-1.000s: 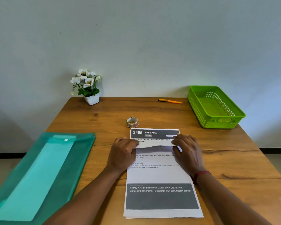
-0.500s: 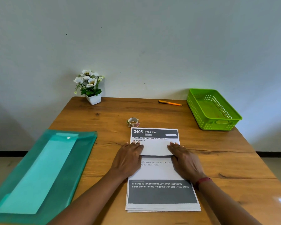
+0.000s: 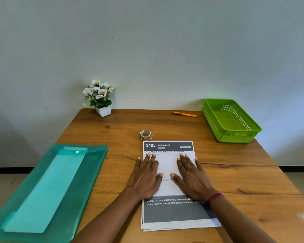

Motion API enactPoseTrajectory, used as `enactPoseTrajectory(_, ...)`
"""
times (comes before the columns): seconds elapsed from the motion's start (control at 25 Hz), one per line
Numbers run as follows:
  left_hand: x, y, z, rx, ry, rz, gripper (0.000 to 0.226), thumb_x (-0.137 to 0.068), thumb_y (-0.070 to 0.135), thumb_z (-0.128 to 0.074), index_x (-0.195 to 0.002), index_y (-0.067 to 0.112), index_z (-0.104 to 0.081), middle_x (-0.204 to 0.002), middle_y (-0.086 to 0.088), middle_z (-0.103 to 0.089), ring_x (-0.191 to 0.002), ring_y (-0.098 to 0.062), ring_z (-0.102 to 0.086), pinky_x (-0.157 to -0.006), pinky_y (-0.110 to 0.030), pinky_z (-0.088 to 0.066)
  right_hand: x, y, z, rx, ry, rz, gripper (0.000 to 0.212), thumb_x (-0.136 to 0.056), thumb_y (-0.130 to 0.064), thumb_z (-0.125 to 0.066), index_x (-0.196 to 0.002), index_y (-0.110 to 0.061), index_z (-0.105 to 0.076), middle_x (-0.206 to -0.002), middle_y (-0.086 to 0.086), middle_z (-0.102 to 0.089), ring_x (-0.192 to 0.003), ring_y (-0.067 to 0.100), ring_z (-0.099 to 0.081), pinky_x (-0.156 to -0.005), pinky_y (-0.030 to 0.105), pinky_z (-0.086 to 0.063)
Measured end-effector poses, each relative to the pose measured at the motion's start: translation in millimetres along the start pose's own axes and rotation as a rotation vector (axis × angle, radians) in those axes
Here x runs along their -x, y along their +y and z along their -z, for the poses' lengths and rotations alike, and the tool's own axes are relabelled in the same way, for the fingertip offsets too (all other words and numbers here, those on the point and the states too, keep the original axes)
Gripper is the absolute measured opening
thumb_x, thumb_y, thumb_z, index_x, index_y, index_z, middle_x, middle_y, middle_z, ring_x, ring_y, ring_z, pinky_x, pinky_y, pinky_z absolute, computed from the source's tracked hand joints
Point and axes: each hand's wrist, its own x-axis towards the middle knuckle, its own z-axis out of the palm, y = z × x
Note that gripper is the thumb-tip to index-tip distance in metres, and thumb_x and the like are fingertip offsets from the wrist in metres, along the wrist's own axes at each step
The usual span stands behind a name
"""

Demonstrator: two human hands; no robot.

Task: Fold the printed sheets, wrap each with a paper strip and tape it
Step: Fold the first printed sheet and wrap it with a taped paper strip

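Head view, left hand (image 3: 144, 179) and right hand (image 3: 191, 178) pressing folded sheet (image 3: 168, 163), fingers (image 3: 152, 161) straight, tape roll (image 3: 145, 135) near top edge

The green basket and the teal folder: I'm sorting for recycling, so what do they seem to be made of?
The green basket looks like moulded plastic: glossy, evenly bright, with a regular grid of holes in its walls. The teal folder is probably thin translucent plastic: a paler sheet shows through it, and a white snap sits near its far end.

Office-like room; wooden desk (image 3: 235, 172), green folder (image 3: 89, 181), pen (image 3: 184, 114), filing basket (image 3: 235, 137)
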Motion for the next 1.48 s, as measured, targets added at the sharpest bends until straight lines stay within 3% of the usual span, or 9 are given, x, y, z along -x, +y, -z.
enactPoseTrajectory(0.12,-4,10,-1,0.015,0.008,-0.001,0.052,-0.103,0.035,-0.029,-0.148,0.009,-0.026,-0.165,-0.013,-0.011,-0.153,-0.025,-0.006,-0.124,-0.047,-0.002,-7,-22,-5,-0.05,-0.005,0.045,0.093,-0.089,-0.073,0.009,-0.158,-0.013,-0.007,-0.166,0.006,0.002,-0.152,0.016,0.008,-0.123,0.04,0.009)
enactPoseTrajectory(0.36,-5,9,-9,-0.025,-0.026,0.028,0.066,-0.102,0.043,-0.018,-0.159,0.015,0.001,-0.166,-0.006,0.007,-0.153,-0.021,0.009,-0.123,-0.045,0.005,-8,-28,-8,-0.084,-0.009,0.067,0.087,-0.091,-0.07,0.006,-0.158,-0.016,-0.003,-0.166,0.002,0.005,-0.152,0.014,0.01,-0.124,0.035,0.005)
enactPoseTrajectory(0.76,-8,7,-10,0.034,-0.052,0.202,0.074,-0.1,0.054,-0.017,-0.158,0.013,0.003,-0.166,-0.006,0.009,-0.153,-0.02,0.01,-0.122,-0.048,0.01,6,13,-3,-0.094,-0.028,-0.084,0.079,-0.096,-0.064,-0.004,-0.157,-0.014,-0.001,-0.165,0.002,0.007,-0.152,0.014,0.009,-0.122,0.033,0.004)
enactPoseTrajectory(0.88,-8,6,-10,0.053,-0.027,0.19,0.073,-0.1,0.053,-0.019,-0.158,0.013,-0.001,-0.167,-0.006,0.004,-0.153,-0.02,0.005,-0.122,-0.048,0.009,4,16,-6,-0.11,-0.028,-0.08,0.075,-0.099,-0.062,-0.012,-0.158,-0.015,-0.004,-0.166,0.003,0.004,-0.152,0.016,0.007,-0.123,0.034,0.001)
enactPoseTrajectory(1.04,-7,3,-12,0.092,0.031,0.167,0.071,-0.099,0.056,-0.022,-0.158,0.02,-0.003,-0.167,-0.005,-0.004,-0.153,-0.02,-0.002,-0.123,-0.051,0.004,-2,23,2,-0.132,0.026,-0.065,0.069,-0.099,-0.058,-0.035,-0.154,-0.017,-0.027,-0.164,0.007,-0.018,-0.151,0.024,-0.012,-0.122,0.039,-0.015)
enactPoseTrajectory(1.24,-6,-1,-13,0.104,0.05,0.113,0.073,-0.098,0.057,-0.028,-0.158,0.021,-0.009,-0.164,-0.007,-0.015,-0.152,-0.022,-0.009,-0.122,-0.053,0.004,-9,32,10,-0.161,0.008,-0.06,0.076,-0.091,-0.062,-0.05,-0.153,-0.022,-0.03,-0.161,0.003,-0.026,-0.15,0.024,-0.013,-0.119,0.046,-0.012)
enactPoseTrajectory(1.48,-15,-10,4,0.147,0.146,0.047,0.083,-0.086,0.066,-0.052,-0.153,0.023,-0.028,-0.134,-0.002,-0.039,-0.131,-0.021,-0.034,-0.12,-0.055,-0.009,-16,31,21,-0.137,0.018,-0.021,0.079,-0.085,-0.059,-0.061,-0.15,-0.021,-0.036,-0.148,0.005,-0.038,-0.138,0.026,-0.033,-0.112,0.037,-0.027)
